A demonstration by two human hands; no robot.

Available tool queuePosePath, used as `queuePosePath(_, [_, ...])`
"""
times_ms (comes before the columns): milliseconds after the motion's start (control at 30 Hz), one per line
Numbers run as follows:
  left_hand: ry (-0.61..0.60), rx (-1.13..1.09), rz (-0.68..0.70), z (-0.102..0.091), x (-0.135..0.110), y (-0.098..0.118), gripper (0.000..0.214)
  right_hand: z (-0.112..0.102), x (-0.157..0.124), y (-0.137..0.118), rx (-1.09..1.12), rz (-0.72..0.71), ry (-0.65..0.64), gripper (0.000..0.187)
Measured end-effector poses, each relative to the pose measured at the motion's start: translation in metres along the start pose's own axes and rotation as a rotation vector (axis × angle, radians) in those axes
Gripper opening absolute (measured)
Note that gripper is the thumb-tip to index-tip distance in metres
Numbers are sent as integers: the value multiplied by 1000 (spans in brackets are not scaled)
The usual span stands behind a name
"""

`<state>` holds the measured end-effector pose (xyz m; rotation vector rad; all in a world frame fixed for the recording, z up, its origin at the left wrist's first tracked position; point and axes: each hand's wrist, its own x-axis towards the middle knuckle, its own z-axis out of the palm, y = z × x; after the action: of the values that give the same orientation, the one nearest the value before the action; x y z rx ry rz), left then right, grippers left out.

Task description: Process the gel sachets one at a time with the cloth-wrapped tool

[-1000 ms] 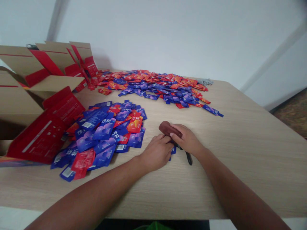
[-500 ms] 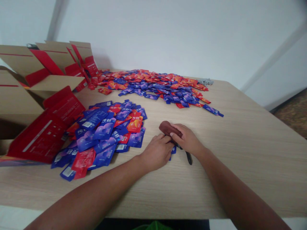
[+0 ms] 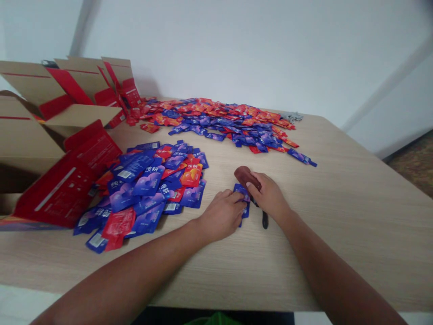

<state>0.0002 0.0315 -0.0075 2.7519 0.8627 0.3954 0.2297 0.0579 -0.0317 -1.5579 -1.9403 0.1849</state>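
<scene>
My left hand [image 3: 225,214] presses curled fingers onto a small blue pouch [image 3: 242,190] lying flat on the table, hiding part of it. My right hand [image 3: 270,194] grips a reddish-brown, rounded object [image 3: 244,176] with a dark narrow part [image 3: 264,220] sticking out below; I cannot tell its exact kind. This object is tilted at the pouch's right edge, and whether they touch is unclear. To the left lies a loose heap of blue and red pouches [image 3: 147,185] with fruit pictures.
Open cardboard boxes with red insides [image 3: 56,189] stand at the left. Along the wall a long pile of red and blue pouches [image 3: 216,119] stretches across the table [image 3: 338,216]. A grey crumpled item [image 3: 292,116] lies at its right end.
The brown object and my right hand have shifted slightly right, uncovering more of the blue pouch. My left hand has stayed almost in place.
</scene>
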Motion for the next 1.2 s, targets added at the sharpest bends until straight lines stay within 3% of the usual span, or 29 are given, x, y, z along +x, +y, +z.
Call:
queuePosePath(267, [-4,-9,-6,0,2,0,28,3,0,4,-10,7,26,44])
queuePosePath(567, [-2,-20,-24,0,1,1,28,-1,-3,-6,124,-37,157,44])
queuePosePath(1200, [1,-84,-52,-2,0,-1,17,-1,-8,-22,242,-52,86,40])
